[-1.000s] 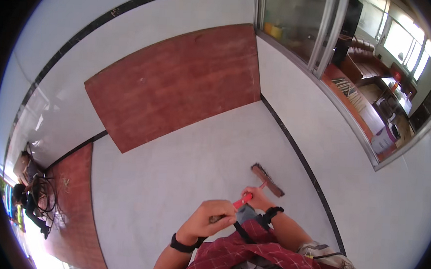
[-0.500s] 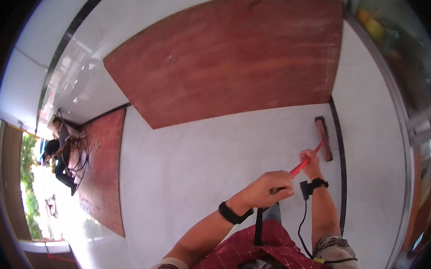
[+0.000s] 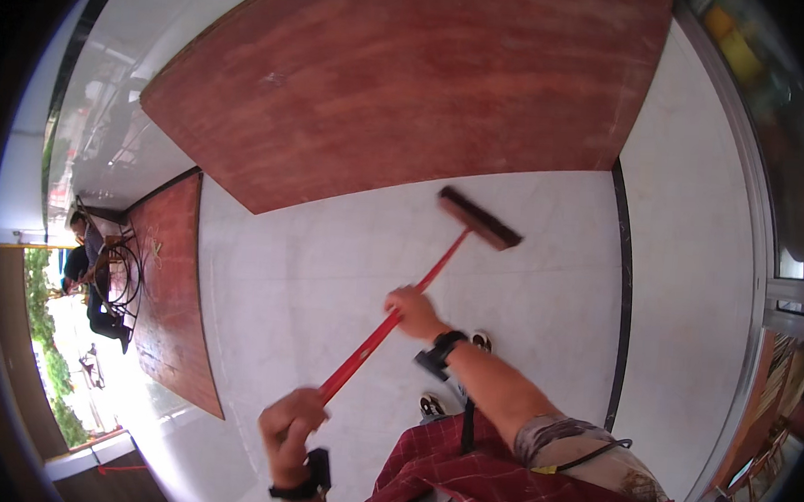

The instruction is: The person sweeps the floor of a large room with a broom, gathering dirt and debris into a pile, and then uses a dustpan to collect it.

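A push broom (image 3: 351, 365) with a red handle slants across the middle of the view. Its brown head (image 3: 481, 221) with dark bristles is over the white tiled floor, near the edge of a large reddish-brown board; whether the bristles touch the floor I cannot tell. My left hand (image 3: 293, 424) wraps round the upper end of the handle, low in the view. Further down the handle, my right hand (image 3: 414, 312) is closed round it. Both wrists wear black bands, and a small dark device sits by the right one.
The large reddish-brown board (image 3: 410, 97) spans the far side. A smaller reddish board (image 3: 175, 285) lies at the left, by a seated person (image 3: 96, 276) and dark coiled cables. A dark floor strip (image 3: 624, 290) and a metal-framed glass partition (image 3: 755, 197) run along the right.
The broom head has swung left, away from the dark strip. Both hands have moved left with the handle, the left one also lower, and the view has shifted slightly.
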A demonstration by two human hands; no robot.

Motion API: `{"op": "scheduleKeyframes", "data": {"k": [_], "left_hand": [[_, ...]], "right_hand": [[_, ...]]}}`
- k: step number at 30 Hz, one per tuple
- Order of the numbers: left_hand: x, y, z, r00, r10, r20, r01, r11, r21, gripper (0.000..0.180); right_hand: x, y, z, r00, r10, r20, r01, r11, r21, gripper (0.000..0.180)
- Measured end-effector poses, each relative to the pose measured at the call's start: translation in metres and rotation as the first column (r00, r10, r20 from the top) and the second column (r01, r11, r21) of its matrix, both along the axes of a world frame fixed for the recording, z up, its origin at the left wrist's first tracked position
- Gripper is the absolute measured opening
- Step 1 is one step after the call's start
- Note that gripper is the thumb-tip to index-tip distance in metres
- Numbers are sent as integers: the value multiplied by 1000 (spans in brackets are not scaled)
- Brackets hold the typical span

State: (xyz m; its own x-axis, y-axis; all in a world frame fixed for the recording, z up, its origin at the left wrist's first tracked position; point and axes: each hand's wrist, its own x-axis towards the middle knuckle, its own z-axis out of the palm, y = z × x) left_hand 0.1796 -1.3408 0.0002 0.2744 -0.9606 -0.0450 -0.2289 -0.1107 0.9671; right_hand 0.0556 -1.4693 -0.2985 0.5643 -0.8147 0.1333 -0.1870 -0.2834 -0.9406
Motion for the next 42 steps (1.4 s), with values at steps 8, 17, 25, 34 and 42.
{"op": "scheduleKeyframes", "data": {"k": [8, 17, 25, 34, 42], "left_hand": [[-9, 43, 58, 955, 201, 220, -193, 979, -56, 43], [35, 13, 26, 832, -547, -94, 467, 782, -414, 24], [107, -28, -60, 765, -615, -192, 556, 781, -286, 21], [218, 57, 33, 999, -42, -8, 40, 984, -171, 41], [206, -19, 65, 908, -418, 7, 336, 720, -606, 32]], "right_hand": [[84, 91, 50, 862, 500, 82, -506, 835, 216, 8], [5, 16, 73, 967, 252, 34, -252, 968, -18, 8], [-5, 3, -13, 952, 255, -170, -238, 965, 112, 9], [253, 106, 24, 847, 480, 226, -520, 836, 175, 13], [259, 52, 89, 709, 690, 142, -698, 660, 278, 7]]}}
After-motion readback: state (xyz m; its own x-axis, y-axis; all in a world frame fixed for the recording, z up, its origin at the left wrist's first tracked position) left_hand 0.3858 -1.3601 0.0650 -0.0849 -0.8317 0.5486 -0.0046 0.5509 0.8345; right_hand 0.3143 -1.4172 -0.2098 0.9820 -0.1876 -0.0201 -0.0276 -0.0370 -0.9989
